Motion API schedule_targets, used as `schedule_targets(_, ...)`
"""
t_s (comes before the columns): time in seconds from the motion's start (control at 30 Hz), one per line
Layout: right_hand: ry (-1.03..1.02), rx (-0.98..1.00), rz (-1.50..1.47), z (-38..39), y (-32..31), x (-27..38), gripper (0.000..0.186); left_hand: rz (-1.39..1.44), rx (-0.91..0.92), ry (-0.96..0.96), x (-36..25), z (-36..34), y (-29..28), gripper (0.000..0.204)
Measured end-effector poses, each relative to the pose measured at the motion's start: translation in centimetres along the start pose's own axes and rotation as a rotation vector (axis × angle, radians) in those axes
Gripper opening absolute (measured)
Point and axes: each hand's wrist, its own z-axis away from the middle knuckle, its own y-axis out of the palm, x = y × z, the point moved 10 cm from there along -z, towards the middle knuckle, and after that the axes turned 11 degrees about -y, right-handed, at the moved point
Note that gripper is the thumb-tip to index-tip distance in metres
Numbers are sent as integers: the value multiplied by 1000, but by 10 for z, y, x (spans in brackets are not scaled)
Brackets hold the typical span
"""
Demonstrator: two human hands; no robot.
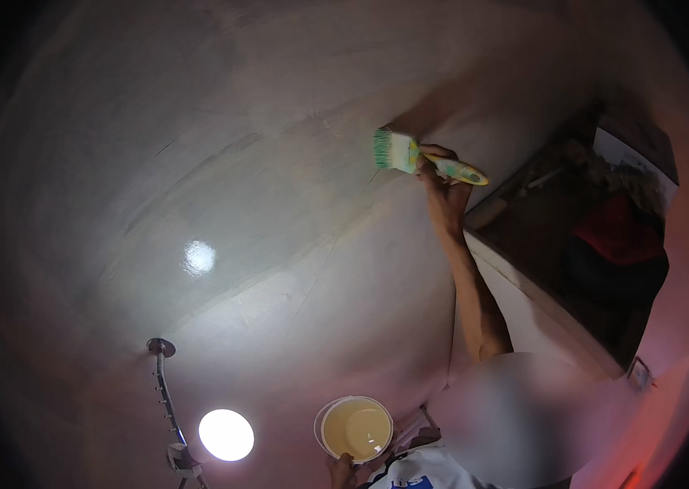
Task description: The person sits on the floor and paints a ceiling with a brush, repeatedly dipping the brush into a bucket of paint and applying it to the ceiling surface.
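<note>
My right hand (pixel 445 173) grips a wide flat paintbrush (pixel 402 152) by its yellow, white and green handle. The green bristles point left, at or close against a smooth pale grey surface (pixel 279 187); whether they touch it I cannot tell. A dark shadow spreads from the brush toward the upper right. At the lower edge, my left hand (pixel 344 471) holds the rim of a white bucket (pixel 327 433) with pale yellowish liquid inside. A blurred patch hides my right upper arm. Part of a white garment with blue marks shows beside the bucket.
To the right, a dark recess with a pale ledge (pixel 540 310) holds a red and black bundle (pixel 618 236) and a whitish board (pixel 634 159). A metal pole (pixel 167 395) with pegs stands at lower left, near a bright round light (pixel 226 434). Fine cracks cross the grey surface.
</note>
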Motion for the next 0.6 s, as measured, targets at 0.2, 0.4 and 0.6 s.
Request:
schedule_targets(0.2,-250,-133,264,-30,-46,2,20,43,-17,-104,17,-2,-6,40)
schedule_targets(0.4,-448,34,371,14,45,53,41,26,-15,-105,19,-1,-4,40)
schedule_targets(0.6,-409,232,267,61,121,73,37,-10,4,-97,22,-18,-11,41)
